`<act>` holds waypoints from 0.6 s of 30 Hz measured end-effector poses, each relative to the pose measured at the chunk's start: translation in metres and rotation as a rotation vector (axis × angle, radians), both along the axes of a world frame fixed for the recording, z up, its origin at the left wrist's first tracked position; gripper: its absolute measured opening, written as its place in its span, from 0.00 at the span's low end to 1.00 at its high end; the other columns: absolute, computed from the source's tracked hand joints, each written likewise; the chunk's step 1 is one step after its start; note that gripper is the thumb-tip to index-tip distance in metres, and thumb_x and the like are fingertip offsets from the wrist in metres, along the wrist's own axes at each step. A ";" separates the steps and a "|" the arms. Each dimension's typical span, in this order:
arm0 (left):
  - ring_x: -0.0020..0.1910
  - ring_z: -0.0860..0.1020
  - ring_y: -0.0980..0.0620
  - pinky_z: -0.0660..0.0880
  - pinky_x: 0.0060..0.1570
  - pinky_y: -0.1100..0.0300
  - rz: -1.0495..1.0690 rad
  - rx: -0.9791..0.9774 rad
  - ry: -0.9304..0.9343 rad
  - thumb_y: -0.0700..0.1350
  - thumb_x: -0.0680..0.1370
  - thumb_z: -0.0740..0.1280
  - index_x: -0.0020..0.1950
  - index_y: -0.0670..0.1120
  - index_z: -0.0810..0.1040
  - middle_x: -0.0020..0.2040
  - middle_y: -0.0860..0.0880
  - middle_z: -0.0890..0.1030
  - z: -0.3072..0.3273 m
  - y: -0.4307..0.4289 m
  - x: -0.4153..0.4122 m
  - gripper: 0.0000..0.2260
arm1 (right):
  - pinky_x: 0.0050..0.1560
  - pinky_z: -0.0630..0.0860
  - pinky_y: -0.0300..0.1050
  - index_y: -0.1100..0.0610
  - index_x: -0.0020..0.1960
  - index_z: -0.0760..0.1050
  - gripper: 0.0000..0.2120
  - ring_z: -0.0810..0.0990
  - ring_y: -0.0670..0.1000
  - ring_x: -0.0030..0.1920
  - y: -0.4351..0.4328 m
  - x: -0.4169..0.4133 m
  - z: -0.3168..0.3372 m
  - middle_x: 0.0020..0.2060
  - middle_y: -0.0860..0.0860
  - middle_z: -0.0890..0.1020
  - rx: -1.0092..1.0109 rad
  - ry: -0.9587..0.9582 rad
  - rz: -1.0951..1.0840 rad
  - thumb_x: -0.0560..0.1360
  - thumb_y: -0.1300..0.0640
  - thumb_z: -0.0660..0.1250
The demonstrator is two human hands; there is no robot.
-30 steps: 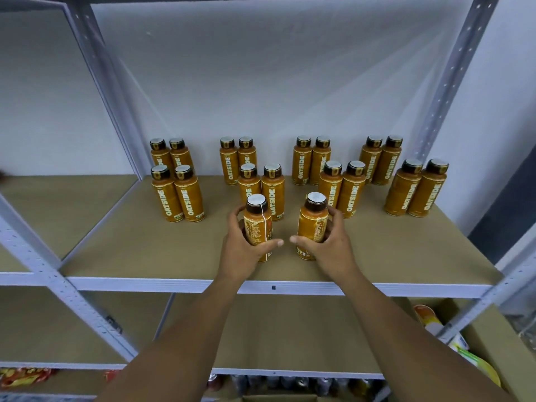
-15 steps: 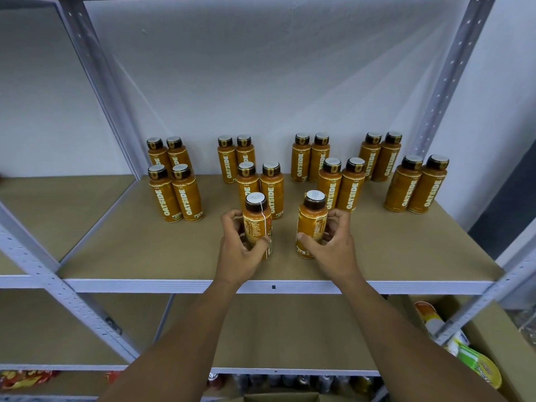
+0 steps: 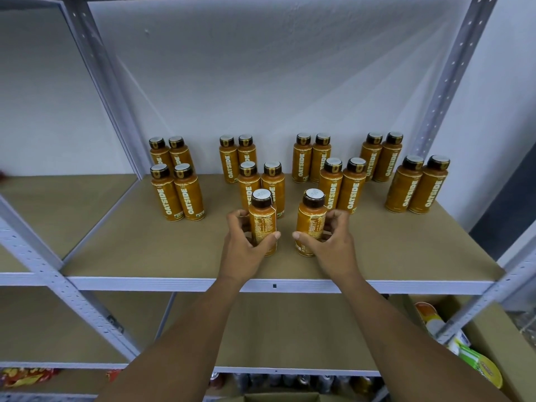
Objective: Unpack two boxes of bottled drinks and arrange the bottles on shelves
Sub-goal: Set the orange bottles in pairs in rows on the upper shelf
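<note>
My left hand (image 3: pixel 248 250) curls around the left bottle (image 3: pixel 263 224), right hand (image 3: pixel 335 248) around the right bottle (image 3: pixel 309 224); both extended toward 12 o'clock

**Both grips wrapped round bottles, arms reaching forward**

The left forearm (image 3: pixel 190 329) and right forearm (image 3: pixel 390 329) are stretching up and forward, bare, drawing closer together toward the wrists. The left grip (image 3: pixel 246 246) is curling round the left bottle (image 3: pixel 262 224), thumb crossing the front of the label, fingers wrapping the far side. The right grip (image 3: pixel 332 242) is mirroring it on the right bottle (image 3: pixel 311 224), thumb in front, fingers bending behind. Both wrists are lying nearly straight.
</note>
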State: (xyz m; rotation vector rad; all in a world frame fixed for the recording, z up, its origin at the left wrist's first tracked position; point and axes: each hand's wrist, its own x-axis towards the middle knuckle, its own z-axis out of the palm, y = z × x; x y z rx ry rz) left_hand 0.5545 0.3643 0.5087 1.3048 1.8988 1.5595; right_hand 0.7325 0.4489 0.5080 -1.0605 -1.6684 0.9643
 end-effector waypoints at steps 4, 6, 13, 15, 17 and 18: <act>0.62 0.75 0.55 0.72 0.51 0.70 0.017 -0.010 0.003 0.56 0.72 0.78 0.67 0.60 0.57 0.64 0.57 0.72 0.002 -0.001 0.001 0.35 | 0.51 0.72 0.29 0.46 0.63 0.62 0.35 0.77 0.43 0.59 -0.001 -0.001 0.001 0.61 0.45 0.77 -0.004 0.012 0.020 0.67 0.45 0.81; 0.63 0.74 0.56 0.71 0.51 0.71 0.002 -0.010 0.015 0.54 0.73 0.78 0.69 0.59 0.57 0.65 0.56 0.72 0.001 -0.002 0.001 0.35 | 0.53 0.72 0.31 0.45 0.65 0.60 0.35 0.76 0.45 0.62 -0.001 -0.001 0.000 0.63 0.44 0.75 -0.010 0.029 0.031 0.69 0.46 0.80; 0.64 0.77 0.53 0.73 0.53 0.70 -0.010 -0.053 0.091 0.45 0.75 0.77 0.74 0.55 0.56 0.69 0.49 0.76 -0.005 0.000 -0.004 0.37 | 0.59 0.78 0.43 0.44 0.66 0.59 0.33 0.80 0.46 0.58 0.003 0.001 -0.004 0.61 0.47 0.79 0.003 -0.003 0.055 0.72 0.58 0.78; 0.65 0.77 0.52 0.75 0.55 0.67 -0.007 -0.059 0.087 0.46 0.74 0.77 0.74 0.55 0.55 0.70 0.49 0.76 -0.005 0.000 -0.004 0.38 | 0.56 0.77 0.39 0.45 0.66 0.59 0.33 0.80 0.45 0.57 0.003 0.001 -0.005 0.59 0.46 0.79 0.009 -0.019 0.060 0.73 0.58 0.77; 0.65 0.76 0.52 0.75 0.55 0.65 -0.004 -0.060 0.082 0.47 0.74 0.78 0.75 0.55 0.56 0.71 0.48 0.75 -0.004 0.000 -0.003 0.38 | 0.53 0.76 0.35 0.45 0.66 0.59 0.33 0.80 0.45 0.55 0.003 0.001 -0.005 0.59 0.46 0.79 0.013 -0.032 0.059 0.73 0.58 0.77; 0.65 0.76 0.53 0.75 0.55 0.65 0.000 -0.059 0.077 0.47 0.74 0.78 0.75 0.55 0.56 0.71 0.48 0.75 -0.003 0.000 -0.002 0.39 | 0.52 0.75 0.33 0.45 0.66 0.59 0.33 0.80 0.43 0.54 0.003 0.000 -0.005 0.58 0.45 0.79 0.012 -0.036 0.056 0.73 0.58 0.77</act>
